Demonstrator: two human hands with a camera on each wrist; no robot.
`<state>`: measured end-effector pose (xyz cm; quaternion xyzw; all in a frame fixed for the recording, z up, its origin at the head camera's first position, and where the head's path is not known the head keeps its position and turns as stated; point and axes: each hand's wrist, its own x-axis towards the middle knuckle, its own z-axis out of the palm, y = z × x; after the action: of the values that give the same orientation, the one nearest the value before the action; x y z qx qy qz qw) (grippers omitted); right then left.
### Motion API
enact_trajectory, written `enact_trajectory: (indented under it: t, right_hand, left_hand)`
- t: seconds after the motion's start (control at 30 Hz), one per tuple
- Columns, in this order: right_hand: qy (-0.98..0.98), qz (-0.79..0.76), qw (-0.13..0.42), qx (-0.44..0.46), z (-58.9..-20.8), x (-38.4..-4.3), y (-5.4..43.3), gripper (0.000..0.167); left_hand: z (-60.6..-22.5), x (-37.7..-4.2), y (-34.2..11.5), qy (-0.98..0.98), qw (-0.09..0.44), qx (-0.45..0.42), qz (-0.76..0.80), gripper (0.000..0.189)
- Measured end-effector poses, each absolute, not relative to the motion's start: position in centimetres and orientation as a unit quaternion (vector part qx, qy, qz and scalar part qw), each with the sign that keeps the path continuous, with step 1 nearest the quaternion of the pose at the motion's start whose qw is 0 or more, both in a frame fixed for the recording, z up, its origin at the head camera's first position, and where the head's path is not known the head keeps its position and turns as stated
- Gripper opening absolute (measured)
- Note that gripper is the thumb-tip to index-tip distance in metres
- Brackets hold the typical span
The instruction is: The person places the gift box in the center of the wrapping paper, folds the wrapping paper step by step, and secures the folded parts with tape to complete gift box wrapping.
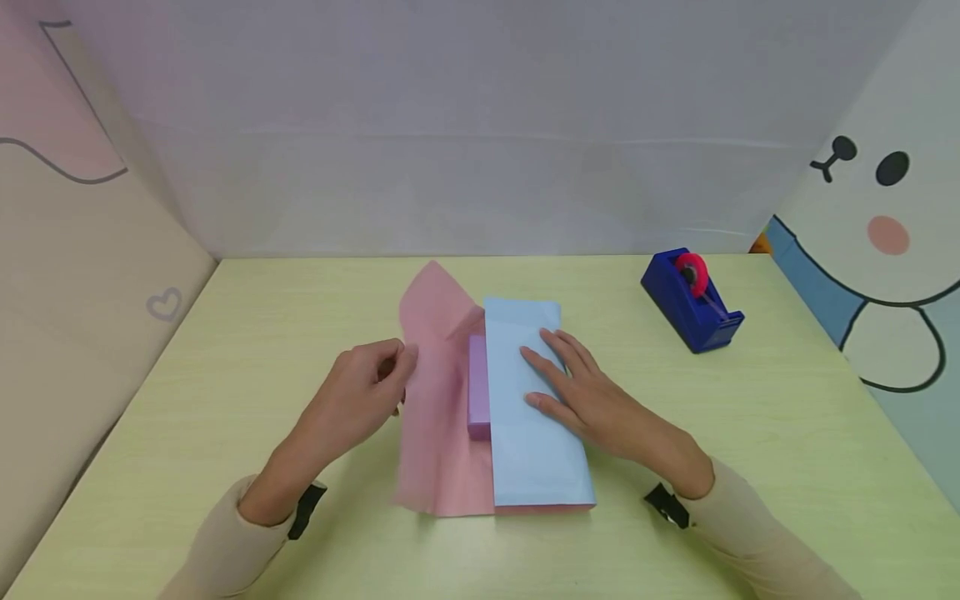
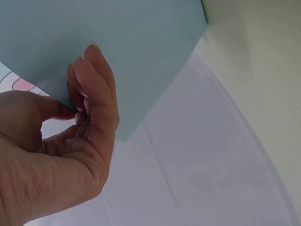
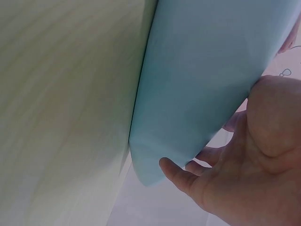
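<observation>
A sheet of wrapping paper, pink inside and light blue outside, lies around a purple box. Its right side is folded over the box as a blue flap, so only a strip of the box shows. My left hand pinches the left edge of the paper between thumb and fingers, lifting that side off the table. On the flap rests my right hand, fingers spread and nearly straight. In the right wrist view the flap wraps down the box's side, beside the right hand.
A blue tape dispenser with a red roll stands at the back right of the pale wooden table. A plain light wall rises behind the table, and printed panels with cartoon figures flank it.
</observation>
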<state>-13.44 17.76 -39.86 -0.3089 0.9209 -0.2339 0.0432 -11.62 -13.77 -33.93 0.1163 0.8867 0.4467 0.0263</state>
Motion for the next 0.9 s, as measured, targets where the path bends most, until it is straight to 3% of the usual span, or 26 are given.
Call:
enact_trajectory:
  t: [0.9]
  right_hand:
    - [0.922,-0.228,0.033,-0.313,-39.7,-13.2,17.7,0.064]
  left_hand:
    - [-34.2,-12.3,-8.6,0.856,0.020,0.170,0.487,0.034]
